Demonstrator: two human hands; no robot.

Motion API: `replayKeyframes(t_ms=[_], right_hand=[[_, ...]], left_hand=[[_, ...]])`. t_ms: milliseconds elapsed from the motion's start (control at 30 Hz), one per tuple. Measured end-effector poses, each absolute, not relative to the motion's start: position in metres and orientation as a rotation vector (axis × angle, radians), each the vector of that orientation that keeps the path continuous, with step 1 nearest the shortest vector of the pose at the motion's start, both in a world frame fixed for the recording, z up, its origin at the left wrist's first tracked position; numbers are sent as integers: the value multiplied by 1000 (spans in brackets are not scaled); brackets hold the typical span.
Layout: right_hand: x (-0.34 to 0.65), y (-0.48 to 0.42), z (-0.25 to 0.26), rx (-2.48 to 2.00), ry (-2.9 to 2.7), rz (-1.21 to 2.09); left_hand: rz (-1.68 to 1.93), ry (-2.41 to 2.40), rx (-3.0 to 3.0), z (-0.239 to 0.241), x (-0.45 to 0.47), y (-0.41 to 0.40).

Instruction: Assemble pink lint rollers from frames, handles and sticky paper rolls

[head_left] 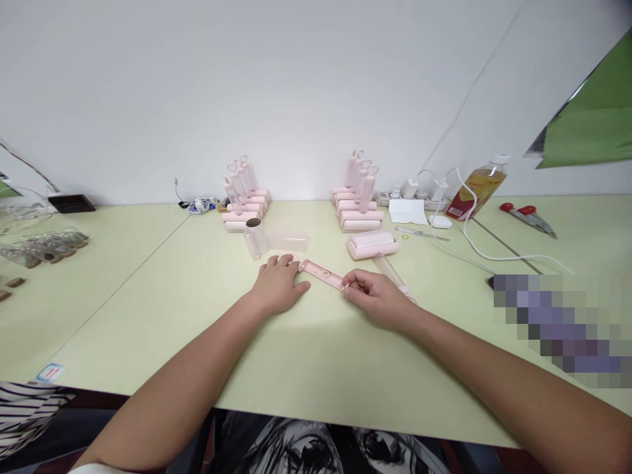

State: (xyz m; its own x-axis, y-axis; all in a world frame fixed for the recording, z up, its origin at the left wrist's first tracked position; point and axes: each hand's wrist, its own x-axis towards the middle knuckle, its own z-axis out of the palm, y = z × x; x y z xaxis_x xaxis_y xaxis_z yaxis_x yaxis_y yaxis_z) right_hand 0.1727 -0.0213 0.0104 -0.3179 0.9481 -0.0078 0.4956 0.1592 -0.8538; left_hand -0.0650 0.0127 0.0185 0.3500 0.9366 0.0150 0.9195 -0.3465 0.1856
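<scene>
The right hand [378, 297] is pinching the 4 o'clock end of a pink roller handle [320, 270] lying mid-surface [316, 362]. The left hand [277, 284] is resting flat and open at its 10 o'clock end.

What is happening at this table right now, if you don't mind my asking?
A person is at a pale green table with a long pink handle lying between both hands. The right hand pinches one end of it, while the left hand lies flat on the table with its fingertips at the other end. Just behind are a paper roll, a clear cover and a pink roller. One batch of rollers and a second batch stand by the wall.
</scene>
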Motion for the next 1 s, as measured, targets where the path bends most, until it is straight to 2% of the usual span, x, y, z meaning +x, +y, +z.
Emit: replayKeyframes(t_ms=[467, 767, 1000], right_hand=[[172, -20, 5, -1359, -1728, 1099], [172, -19, 5, -1359, -1764, 1123], [172, -20, 6, -1393, -1799, 1124]], left_hand=[[143, 1655, 2470, 25, -67, 8], [417, 1741, 2427, 36, -78, 17], [225, 1681, 2450, 27, -74, 16]])
